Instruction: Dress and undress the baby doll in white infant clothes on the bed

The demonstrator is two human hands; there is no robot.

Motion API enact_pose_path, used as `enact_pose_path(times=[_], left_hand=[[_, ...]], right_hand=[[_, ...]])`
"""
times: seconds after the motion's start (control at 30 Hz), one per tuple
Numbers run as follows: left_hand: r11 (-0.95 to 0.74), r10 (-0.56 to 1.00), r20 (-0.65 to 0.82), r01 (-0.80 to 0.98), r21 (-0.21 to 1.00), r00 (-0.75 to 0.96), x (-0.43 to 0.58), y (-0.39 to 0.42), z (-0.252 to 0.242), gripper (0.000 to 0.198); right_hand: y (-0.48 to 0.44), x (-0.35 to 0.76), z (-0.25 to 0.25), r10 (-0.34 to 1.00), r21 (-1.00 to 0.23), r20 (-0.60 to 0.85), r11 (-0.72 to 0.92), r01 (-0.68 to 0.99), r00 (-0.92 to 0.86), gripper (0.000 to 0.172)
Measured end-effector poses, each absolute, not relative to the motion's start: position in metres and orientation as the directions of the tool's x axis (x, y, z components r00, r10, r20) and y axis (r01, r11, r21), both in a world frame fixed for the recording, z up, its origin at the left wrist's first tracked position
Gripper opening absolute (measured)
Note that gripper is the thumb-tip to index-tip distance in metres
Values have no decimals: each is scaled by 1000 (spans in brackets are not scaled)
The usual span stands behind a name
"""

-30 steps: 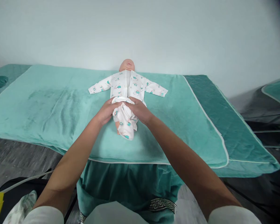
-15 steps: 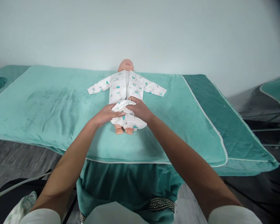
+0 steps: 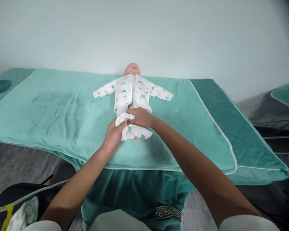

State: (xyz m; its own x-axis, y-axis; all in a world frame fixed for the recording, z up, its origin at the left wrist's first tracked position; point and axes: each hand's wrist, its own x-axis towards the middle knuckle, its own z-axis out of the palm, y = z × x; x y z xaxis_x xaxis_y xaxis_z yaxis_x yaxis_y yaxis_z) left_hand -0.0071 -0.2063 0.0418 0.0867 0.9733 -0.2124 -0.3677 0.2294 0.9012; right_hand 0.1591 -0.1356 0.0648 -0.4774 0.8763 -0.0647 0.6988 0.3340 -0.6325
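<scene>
A baby doll (image 3: 132, 69) lies on its back on a teal bed cover, its head by the wall. It wears a white printed jacket (image 3: 121, 93) that hangs open down the front, both sleeves spread out. White printed baby trousers (image 3: 140, 131) are bunched around its lower legs. My left hand (image 3: 113, 134) is closed on the near-left side of the bunched trousers. My right hand (image 3: 141, 117) grips their upper edge, its fingers partly hidden in the cloth. One foot of the doll shows below the trousers; the other is covered.
The teal bed cover (image 3: 62, 112) has a white-piped edge and stretches to both sides. Behind it rises a pale wall (image 3: 144, 35). A bundled printed cloth (image 3: 26, 211) lies on a black seat at lower left, near a pale tube (image 3: 40, 191) with yellow tape.
Both hands have moved the trousers' gathered waist down the doll's legs, toward me. My left hand has turned and closed on the cloth. The jacket's lower hem now shows.
</scene>
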Motion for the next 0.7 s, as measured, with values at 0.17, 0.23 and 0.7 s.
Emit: enact_pose_path(times=[0.17,0.23,0.7], left_hand=[[322,941,-329,-512,797,79,2,-247,46,35],[353,927,-364,-534,768,90,4,-260,37,39],[197,977,-178,177,964,-118,-48,-240,-11,23]], right_hand=[[-138,154,69,822,-359,-174,461,812,-543,17],[-139,153,69,810,-255,-189,506,824,-555,19],[-145,144,68,811,-181,-251,498,848,-529,26]])
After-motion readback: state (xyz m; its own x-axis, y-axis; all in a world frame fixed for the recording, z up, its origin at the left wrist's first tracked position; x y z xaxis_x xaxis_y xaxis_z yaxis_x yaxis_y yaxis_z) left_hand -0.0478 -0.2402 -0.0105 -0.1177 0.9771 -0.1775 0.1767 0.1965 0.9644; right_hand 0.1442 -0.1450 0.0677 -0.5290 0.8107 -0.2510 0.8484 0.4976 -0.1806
